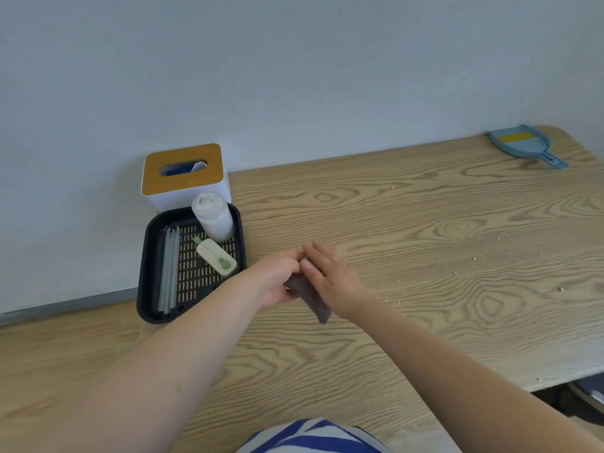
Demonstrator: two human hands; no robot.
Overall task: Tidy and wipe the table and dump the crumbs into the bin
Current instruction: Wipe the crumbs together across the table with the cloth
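Dark grey cloth (310,297), folded small, held just above the middle of the tabletop (425,256), somewhat toward its left side. Gripped from the left by the left hand (277,279), fingers curled round the upper part. Pressed from the right by the right hand (330,276), fingers laid fairly straight along the cloth, thumb against it near the left hand's fingertips. Lower end of the cloth hanging free below both hands.

Pale crumbs (474,258) scattered over the right half of the tabletop, a few more near the right front edge.

Just left of the hands, near the left back corner: black slotted tray (143,289). Inside, along its left side, a bundle of grey straws (169,273) lying lengthwise; at its back right corner, a clear lidded jar (214,217) of white contents, standing upright; in front of the jar, a cream-and-green flat case (216,258), lying at a slant.

Directly behind the tray, against the wall: white tissue box (186,176) with a wood-coloured top and an oval opening.

At the far right back corner, well apart from everything else: blue dustpan (526,143) with a yellow strip, handle pointing toward the front right.

At the front edge, bottom of view: blue-and-white striped fabric (313,436).
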